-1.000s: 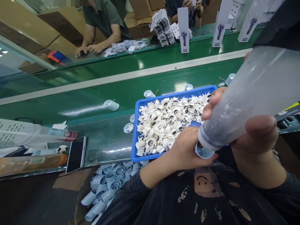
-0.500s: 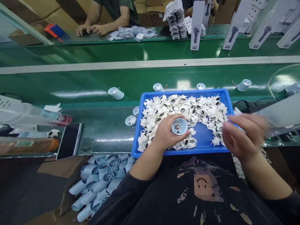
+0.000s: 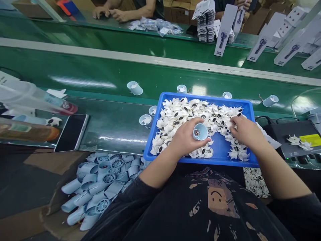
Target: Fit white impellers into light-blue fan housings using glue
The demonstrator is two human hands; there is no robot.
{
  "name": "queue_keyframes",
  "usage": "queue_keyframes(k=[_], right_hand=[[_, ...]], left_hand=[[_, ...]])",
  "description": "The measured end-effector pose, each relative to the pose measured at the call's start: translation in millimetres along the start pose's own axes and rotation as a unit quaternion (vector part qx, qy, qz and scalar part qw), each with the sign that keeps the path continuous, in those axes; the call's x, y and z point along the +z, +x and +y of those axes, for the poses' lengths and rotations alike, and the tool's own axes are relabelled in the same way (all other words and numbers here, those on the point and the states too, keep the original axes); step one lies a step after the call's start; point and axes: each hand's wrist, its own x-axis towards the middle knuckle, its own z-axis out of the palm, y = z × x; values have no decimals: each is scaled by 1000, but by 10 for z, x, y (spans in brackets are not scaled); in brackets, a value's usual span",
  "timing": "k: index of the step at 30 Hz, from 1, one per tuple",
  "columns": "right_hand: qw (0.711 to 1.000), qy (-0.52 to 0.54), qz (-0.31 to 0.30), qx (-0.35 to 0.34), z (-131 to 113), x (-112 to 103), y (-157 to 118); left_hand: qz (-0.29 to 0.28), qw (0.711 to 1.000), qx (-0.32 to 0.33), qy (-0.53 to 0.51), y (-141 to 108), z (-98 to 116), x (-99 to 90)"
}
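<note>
Change against 1.0 s ago: the right hand (image 3: 247, 132) is no longer tipping the frosted bottle over the light-blue cup (image 3: 200, 131). At 0.5 s ago it is beside the bottle, blurred, right of the tray. Now it reaches down over the right part of the blue tray (image 3: 222, 147), fingers curled inward and touching the white impellers (image 3: 173, 115); cannot tell whether it pinches one.

Left hand (image 3: 187, 139): little changed since 0.5 s ago. Thumb and fingers wrap the cup, mouth facing up toward the camera, above the front middle of the tray. A small reddish part shows inside the cup. Whole view is shifted; the tray sits further right in it.

Black box (image 3: 279, 129) right of the tray is now exposed, two loose impellers (image 3: 293, 140) lying on top.

Hard to make out: right fingertips merge with the white blades; the cup's lower wall lies behind the left hand; a whitish item (image 3: 269, 136) is partly covered by the right forearm and unclear. Co-worker's hands (image 3: 115, 14) rest on the far table; that person's upper body is cut off by the top edge.
</note>
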Motion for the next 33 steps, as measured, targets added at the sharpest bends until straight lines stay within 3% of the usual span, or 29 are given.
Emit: queue_keyframes(k=[2, 5, 10, 12, 14, 17, 20, 25, 29, 33], right_hand=[[990, 135, -38, -27, 25, 28, -158], [945, 309, -88, -55, 44, 152, -370], [892, 435, -83, -86, -38, 335, -580], [907, 396, -27, -143, -120, 337, -644], [929, 280, 65, -235, -218, 315, -692], [923, 127, 152, -329, -352, 297, -691], [918, 124, 145, -348, -416, 333, -606], [914, 163, 121, -350, -420, 421, -522], [910, 148, 143, -359, -457, 426, -604], [886, 205, 74, -409, -423, 372, -679]], left_hand=[[-5, 1000, -6, -15, -11, 13, 0], [-52, 998, 34, -21, -39, 42, 15], [-95, 989, 110, 14, -148, 116, 77], [-96, 987, 127, 23, -206, 151, 104], [-80, 984, 154, 27, -261, 183, 131], [-25, 983, 182, 24, -338, 214, 171], [21, 986, 161, 22, -404, 217, 199], [26, 989, 139, 48, -461, 191, 149], [38, 981, 169, 84, -470, 187, 19], [68, 980, 135, 127, -521, -14, -226]])
